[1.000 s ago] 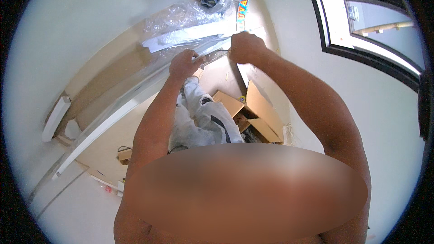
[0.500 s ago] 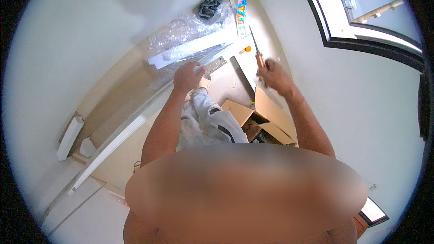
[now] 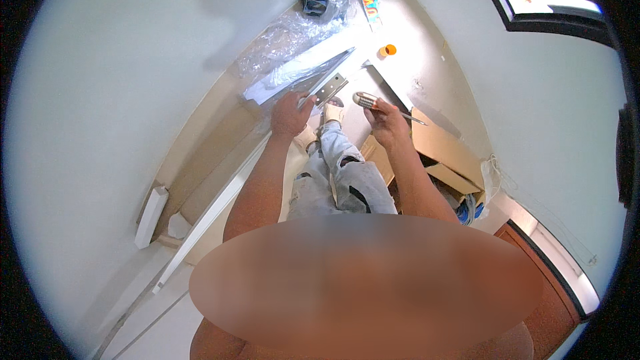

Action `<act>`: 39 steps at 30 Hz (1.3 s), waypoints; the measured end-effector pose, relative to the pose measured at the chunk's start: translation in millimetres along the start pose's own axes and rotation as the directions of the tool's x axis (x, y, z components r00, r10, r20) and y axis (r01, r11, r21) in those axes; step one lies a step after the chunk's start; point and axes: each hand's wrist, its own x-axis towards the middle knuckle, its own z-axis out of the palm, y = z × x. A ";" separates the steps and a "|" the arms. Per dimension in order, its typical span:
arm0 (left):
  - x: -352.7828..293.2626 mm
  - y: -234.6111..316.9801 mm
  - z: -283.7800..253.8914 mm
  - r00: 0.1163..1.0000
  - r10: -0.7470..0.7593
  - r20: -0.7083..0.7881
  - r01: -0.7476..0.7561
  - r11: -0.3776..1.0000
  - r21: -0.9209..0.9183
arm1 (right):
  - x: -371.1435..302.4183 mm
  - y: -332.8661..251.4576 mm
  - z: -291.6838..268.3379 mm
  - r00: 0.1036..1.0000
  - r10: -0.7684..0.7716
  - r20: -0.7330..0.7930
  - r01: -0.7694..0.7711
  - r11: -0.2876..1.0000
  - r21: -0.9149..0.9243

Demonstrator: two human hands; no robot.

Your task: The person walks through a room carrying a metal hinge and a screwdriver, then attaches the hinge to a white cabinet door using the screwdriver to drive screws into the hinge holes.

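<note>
Inspector: Report the containers first.

Me: One carton (image 3: 447, 147), to the right of my legs (image 3: 337, 143), flaps open. Its inside is mostly dark. A blue coil (image 3: 470, 210) shows at the near end; I cannot tell whether it lies inside or alongside. On the far side sits a small orange pot (image 3: 388, 50), contents too small to make out.

Inspector: And the work?

Me: A long, straight white bar (image 3: 212, 217), running from near left to far centre. Towards its far end, on the right side, is a silver hinge (image 3: 330, 89) with dark holes in its plate.

Inspector: Hands?

Me: My left hand (image 3: 291, 113) is curled over the bar just beside the hinge. My right hand (image 3: 387, 123), well apart from the bar, is closed round a screwdriver (image 3: 365, 100), its pale handle to the left, its shaft pointing right, towards the carton.
</note>
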 end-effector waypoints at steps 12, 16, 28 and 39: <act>-3.3 2.7 6.1 0.999 0.023 -0.031 -0.025 0.999 -0.043 | 13.2 21.4 14.2 0.988 0.149 0.041 -0.154 0.961 0.228; -3.7 -0.2 4.7 0.998 0.055 -0.039 -0.057 0.997 -0.048 | 14.3 15.0 6.8 0.997 0.068 0.032 -0.070 0.993 0.094; -7.4 -1.1 -2.5 0.984 -0.036 -0.172 0.030 0.999 -0.038 | -16.5 -52.1 -82.5 0.995 -0.067 0.071 0.097 0.774 -0.625; -59.0 -22.6 -51.7 0.876 -0.475 0.080 0.300 0.409 -0.862 | -49.3 -37.8 -76.3 0.920 0.056 0.388 0.338 0.389 -0.857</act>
